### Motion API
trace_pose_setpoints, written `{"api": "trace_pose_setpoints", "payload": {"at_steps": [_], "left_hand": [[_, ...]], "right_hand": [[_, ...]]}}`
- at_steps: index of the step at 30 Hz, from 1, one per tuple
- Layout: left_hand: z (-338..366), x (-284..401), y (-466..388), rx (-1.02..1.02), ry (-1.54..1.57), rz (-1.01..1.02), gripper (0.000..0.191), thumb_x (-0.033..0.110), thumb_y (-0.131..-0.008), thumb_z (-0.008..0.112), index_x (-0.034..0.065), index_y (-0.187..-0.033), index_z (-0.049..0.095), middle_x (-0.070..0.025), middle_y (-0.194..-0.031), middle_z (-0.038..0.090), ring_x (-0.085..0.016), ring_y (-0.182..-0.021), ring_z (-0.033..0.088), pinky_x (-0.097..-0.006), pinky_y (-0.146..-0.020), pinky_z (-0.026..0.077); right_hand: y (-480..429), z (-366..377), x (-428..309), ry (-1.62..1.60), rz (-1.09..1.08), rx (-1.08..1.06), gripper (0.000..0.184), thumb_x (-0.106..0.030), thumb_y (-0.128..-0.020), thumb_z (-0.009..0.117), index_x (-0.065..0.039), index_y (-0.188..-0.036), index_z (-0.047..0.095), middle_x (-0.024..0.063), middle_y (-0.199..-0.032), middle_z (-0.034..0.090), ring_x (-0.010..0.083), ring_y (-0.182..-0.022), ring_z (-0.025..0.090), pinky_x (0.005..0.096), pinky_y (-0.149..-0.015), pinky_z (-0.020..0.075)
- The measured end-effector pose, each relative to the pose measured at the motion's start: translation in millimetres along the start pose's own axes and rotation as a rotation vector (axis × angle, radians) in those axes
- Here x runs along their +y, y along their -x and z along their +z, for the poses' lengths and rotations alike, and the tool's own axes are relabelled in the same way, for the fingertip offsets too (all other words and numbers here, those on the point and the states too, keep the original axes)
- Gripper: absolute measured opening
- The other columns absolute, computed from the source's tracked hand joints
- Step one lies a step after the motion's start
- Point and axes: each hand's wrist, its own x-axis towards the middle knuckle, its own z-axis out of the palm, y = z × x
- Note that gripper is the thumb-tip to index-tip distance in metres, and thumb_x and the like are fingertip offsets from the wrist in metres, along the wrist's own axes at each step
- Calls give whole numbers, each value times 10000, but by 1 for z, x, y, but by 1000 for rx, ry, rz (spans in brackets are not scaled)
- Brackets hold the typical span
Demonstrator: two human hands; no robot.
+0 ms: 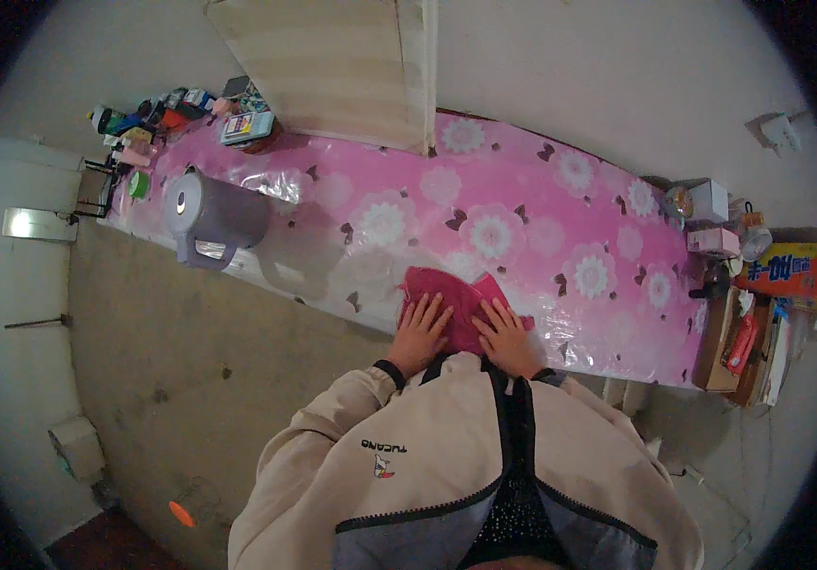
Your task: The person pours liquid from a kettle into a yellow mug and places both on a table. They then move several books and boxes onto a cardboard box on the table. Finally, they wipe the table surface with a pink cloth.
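Note:
A dark pink cloth (444, 285) lies bunched at the near edge of a table spread with a pink flowered plastic tablecloth (394, 185). Flat on the cloth's left part rests my left hand (421, 335), fingers spread. My right hand (506, 338) presses on its right part, also with the fingers apart. Neither hand visibly grips the fabric. Part of the cloth is hidden under both palms. Left of my hands, a grey lidded pitcher (237, 214) with a handle stands near the table's front edge.
Bottles and small items crowd the far left end, by a light blue box (248, 127) and a green round container (139, 184). At the right end are a white box (709, 201), a pink box (713, 242) and a cardboard box (721, 342). A pale panel (351, 71) meets the back edge.

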Motion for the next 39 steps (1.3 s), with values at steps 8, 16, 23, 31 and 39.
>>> {"api": "trace_pose_setpoints", "payload": {"at_steps": [8, 16, 23, 31, 39], "left_hand": [[-3, -13, -43, 206, -15, -149, 733, 337, -965, 701, 180, -1623, 418, -173, -1716, 300, -414, -1576, 275, -601, -1261, 251], [-5, -1, 16, 21, 4, -85, 760, 363, -975, 699, 228, -1650, 376, -156, -1736, 263, -418, -1587, 259, -624, -1252, 261], [-3, -8, -15, 165, 7, -243, 729, 383, -999, 670, 220, -1647, 379, -141, -1741, 259, -416, -1578, 275, -615, -1261, 246], [9, 20, 10, 6, -17, -59, 678, 343, -990, 680, 224, -1612, 438, -108, -1737, 290, -401, -1596, 252, -629, -1266, 238], [26, 18, 15, 92, 24, -148, 707, 335, -980, 699, 226, -1623, 425, -128, -1730, 305, -407, -1599, 248, -625, -1262, 238]], "right_hand": [[-52, 15, 6, 30, -15, 93, 447, -217, -995, 614, -128, -1433, 639, 163, -1646, 432, 371, -1562, 336, 551, -1261, 291], [-8, 10, 10, -19, -116, -75, 438, -224, -991, 623, -151, -1422, 648, 156, -1638, 443, 364, -1565, 331, 563, -1261, 280], [-62, 12, 7, -11, -89, 28, 444, -218, -983, 626, -164, -1424, 648, 152, -1643, 437, 372, -1559, 336, 561, -1261, 278], [-1, -19, 26, -14, -134, -178, 409, -180, -988, 632, -176, -1395, 676, 141, -1622, 470, 364, -1556, 348, 563, -1250, 304], [-21, 6, 19, 13, -193, -164, 445, -194, -973, 623, -167, -1416, 651, 146, -1598, 494, 368, -1553, 353, 579, -1258, 295]]}}
